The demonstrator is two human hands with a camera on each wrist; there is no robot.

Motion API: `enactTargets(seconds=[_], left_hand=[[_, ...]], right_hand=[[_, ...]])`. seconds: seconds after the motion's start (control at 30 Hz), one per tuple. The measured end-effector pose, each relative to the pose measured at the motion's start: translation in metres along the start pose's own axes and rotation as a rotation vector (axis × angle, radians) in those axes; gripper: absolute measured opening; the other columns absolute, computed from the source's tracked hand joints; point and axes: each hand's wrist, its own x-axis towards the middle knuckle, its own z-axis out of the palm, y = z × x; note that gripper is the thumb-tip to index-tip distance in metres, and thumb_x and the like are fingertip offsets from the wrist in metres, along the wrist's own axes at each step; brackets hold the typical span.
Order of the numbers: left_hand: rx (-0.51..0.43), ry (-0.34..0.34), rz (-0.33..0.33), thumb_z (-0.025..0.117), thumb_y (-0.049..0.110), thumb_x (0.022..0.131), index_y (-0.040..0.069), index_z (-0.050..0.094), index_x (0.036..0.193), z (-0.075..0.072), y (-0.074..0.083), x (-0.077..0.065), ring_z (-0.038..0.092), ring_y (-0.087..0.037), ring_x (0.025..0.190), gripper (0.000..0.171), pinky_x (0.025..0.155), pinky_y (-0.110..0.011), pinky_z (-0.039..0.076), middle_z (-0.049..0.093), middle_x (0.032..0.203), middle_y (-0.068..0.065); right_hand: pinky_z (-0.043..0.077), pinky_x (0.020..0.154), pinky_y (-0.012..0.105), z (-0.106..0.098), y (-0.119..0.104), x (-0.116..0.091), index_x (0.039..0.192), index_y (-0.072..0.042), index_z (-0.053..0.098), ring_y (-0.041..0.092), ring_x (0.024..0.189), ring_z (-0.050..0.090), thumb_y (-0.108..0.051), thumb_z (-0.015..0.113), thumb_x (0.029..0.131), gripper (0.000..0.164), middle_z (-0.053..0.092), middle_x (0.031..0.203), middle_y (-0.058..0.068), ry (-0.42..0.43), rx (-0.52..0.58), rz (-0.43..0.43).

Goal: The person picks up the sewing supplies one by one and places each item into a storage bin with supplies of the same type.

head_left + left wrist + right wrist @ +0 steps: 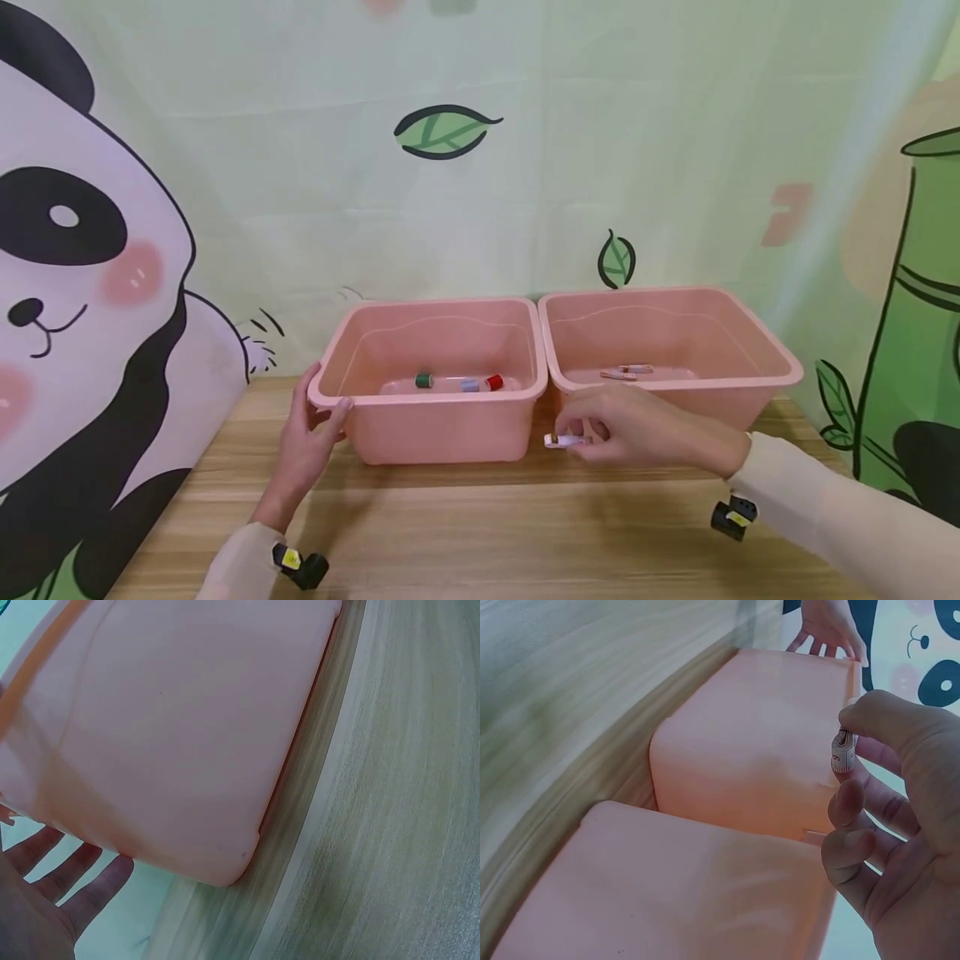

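Observation:
My right hand (630, 425) pinches a small slim white item (562, 441) with a brownish-gold band, in front of the gap between two pink bins. Dark printed marks show on the item's rounded end (843, 759) in the right wrist view. My left hand (303, 437) touches the near left corner of the left pink bin (442, 433), its fingers straight and spread, thumb at the front rim. Inside that bin lie a green thread spool (423, 381), a light blue spool (469, 386) and a red spool (493, 382).
The right pink bin (750, 400) stands beside the left one and holds two slim, pale items with reddish parts (626, 372). Both bins are on a wood-grain table (480, 533). Behind it hangs a green printed cloth (300, 167) with a panda and leaves.

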Motion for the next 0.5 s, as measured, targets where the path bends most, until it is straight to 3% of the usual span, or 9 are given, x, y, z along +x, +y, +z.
enactTargets(seconds=[0.2, 0.5], left_hand=[[0.003, 0.000, -0.001, 0.063, 0.049, 0.100, 0.044, 0.011, 0.163, 0.000, -0.001, 0.000, 0.051, -0.034, 0.128, 0.082, 0.094, -0.050, 0.058, 0.033, 0.164, -0.007], [0.007, 0.000, -0.001, 0.063, 0.049, 0.100, 0.044, 0.010, 0.163, 0.000, -0.001, 0.000, 0.051, -0.033, 0.128, 0.083, 0.094, -0.050, 0.058, 0.033, 0.164, -0.007]], right_hand=[[0.043, 0.068, 0.022, -0.005, 0.000, 0.002, 0.097, -0.028, 0.075, 0.005, 0.070, 0.053, -0.024, 0.077, 0.093, 0.006, 0.055, 0.076, -0.017, 0.018, -0.028, -0.006], [0.044, 0.053, 0.017, -0.019, 0.003, 0.007, 0.098, -0.026, 0.074, 0.008, 0.063, 0.055, -0.020, 0.077, 0.092, 0.009, 0.055, 0.075, -0.013, 0.033, 0.007, -0.054]])
